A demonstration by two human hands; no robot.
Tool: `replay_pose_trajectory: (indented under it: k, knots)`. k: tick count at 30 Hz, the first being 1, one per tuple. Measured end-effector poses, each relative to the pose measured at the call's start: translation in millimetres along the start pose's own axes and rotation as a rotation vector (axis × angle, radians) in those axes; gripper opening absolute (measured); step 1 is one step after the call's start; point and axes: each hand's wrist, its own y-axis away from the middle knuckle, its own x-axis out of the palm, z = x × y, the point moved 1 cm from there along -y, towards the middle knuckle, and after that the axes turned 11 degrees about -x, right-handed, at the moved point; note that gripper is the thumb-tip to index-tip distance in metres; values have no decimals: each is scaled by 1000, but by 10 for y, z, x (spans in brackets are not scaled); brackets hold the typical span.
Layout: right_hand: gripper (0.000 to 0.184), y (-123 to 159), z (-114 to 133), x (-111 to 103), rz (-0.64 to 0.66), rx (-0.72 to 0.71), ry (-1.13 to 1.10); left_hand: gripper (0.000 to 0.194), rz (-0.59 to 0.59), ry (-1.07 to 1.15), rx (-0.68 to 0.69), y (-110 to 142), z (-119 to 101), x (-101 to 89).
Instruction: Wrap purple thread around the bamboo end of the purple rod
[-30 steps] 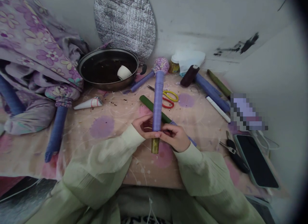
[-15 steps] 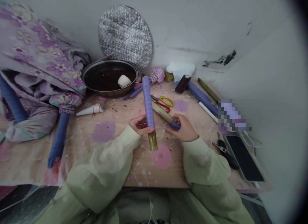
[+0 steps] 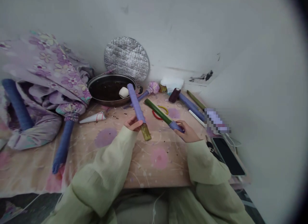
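Note:
My left hand (image 3: 133,124) is closed around the lower part of a purple-wrapped stick (image 3: 136,103), which leans with its top tilted left. Its bare lower end is yellow-green and looks like bamboo. My right hand (image 3: 187,131) grips a smooth green stick (image 3: 158,111) by the purple wrapping at its near end. The green stick points away to the upper left and is apart from the wrapped one. Behind it, scissors (image 3: 164,107) with one yellow and one red handle lie partly hidden.
A dark pan (image 3: 109,102) holding a white cup (image 3: 124,92) stands at the back left, beside floral fabric (image 3: 55,68) on purple-wrapped legs. Rightward lie a dark thread cone (image 3: 174,95), long wrapped sticks (image 3: 191,105), pliers (image 3: 213,150) and a phone (image 3: 229,156).
The green stick has turned from its pale face to its green face and lifted a little. The purple-wrapped stick now tilts further left. The head view has shifted.

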Motion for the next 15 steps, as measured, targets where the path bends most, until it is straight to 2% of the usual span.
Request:
replay_pose_trajectory:
  k: [3,6,8,10,12,15]
  knots:
    - [39,101,98,-86,7,22,-188,41,-25,46,46,-38,-119,-70]
    - [44,225,170,-179,8,26,-334,34,-69,102,101,-85,-266,-169]
    - [51,329,196,-255,15,9,-399,31,-199,175,160,-107,-352,-242]
    - [61,448,211,-345,32,-18,-450,24,-238,201,182,-120,-408,-287]
    - [65,566,237,-444,129,-68,-536,18,-265,216,197,-123,-438,-311]
    - [44,710,327,-595,391,-60,-361,14,-296,231,218,-121,-463,-328]
